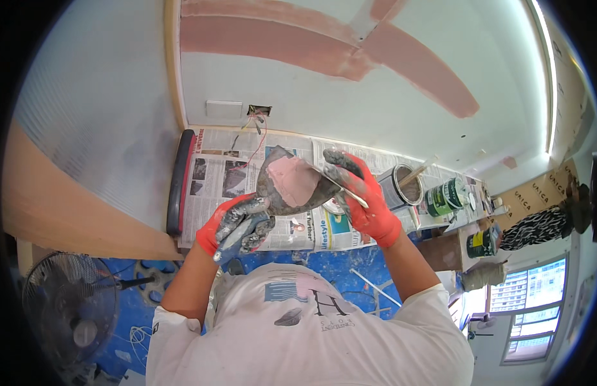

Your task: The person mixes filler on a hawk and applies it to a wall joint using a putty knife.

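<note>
My left hand, in a red glove with a grey, filler-smeared palm, is closed round the blue-grey handle of a broad putty knife. A thick mound of pink filler lies on its dark, stained blade. My right hand, gloved alike, grips a thin, flat scraper, seen almost edge-on. The scraper's blade meets the right side of the filler; its handle is mostly hidden by my fingers. Both tools are held over a newspaper-covered ledge.
Ahead, the white wall bears broad pink filler bands and an open socket box with loose wires. On the right stand a tin with a stick and a green tub. A fan stands on the blue floor, lower left.
</note>
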A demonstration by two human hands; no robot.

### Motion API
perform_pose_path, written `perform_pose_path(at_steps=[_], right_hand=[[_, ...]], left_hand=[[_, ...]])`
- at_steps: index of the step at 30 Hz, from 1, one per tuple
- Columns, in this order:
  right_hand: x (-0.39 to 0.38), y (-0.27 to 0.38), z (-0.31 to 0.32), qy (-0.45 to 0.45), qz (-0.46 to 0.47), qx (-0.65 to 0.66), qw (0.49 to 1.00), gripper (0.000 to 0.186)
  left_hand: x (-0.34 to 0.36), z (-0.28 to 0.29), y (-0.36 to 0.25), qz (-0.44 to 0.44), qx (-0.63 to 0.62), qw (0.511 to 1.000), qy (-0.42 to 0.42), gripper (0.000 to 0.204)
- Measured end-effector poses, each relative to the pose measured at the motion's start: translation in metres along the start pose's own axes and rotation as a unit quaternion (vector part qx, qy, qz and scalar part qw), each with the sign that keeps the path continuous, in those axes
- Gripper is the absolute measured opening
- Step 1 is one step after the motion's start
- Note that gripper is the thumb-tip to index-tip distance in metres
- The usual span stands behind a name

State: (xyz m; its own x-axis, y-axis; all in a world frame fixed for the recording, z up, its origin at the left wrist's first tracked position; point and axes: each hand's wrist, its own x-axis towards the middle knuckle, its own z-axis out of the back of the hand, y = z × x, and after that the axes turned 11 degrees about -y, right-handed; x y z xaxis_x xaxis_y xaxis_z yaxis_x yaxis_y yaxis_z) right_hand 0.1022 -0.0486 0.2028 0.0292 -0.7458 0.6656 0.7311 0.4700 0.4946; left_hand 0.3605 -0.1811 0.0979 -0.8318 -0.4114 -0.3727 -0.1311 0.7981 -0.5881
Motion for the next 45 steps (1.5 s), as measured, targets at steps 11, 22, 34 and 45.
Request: perform_pose_path(at_steps=[11, 22, 34, 45], right_hand=[[-0.005, 0.009, 0.034, 0.159, 0.066, -0.078, 0.982, 0.049], [-0.040, 0.000, 0.049, 0.192, 0.012, -0.151, 0.970, 0.057], [-0.060, -0.011, 0.049, 0.152, 0.000, -0.145, 0.978, 0.065], [-0.097, -0.029, 0.062, 0.134, -0.096, -0.128, 0.978, 0.055]], left_hand=[[0.055, 0.047, 0.006, 0.103, -0.073, 0.992, 0.021, 0.046], [0.117, -0.041, 0.026, 0.074, -0.043, 0.984, 0.158, 0.038], [0.098, 0.013, 0.030, 0.146, -0.077, 0.972, 0.166, 0.030], [0.108, 0.072, 0.026, 0.176, -0.088, 0.951, 0.239, 0.041]])
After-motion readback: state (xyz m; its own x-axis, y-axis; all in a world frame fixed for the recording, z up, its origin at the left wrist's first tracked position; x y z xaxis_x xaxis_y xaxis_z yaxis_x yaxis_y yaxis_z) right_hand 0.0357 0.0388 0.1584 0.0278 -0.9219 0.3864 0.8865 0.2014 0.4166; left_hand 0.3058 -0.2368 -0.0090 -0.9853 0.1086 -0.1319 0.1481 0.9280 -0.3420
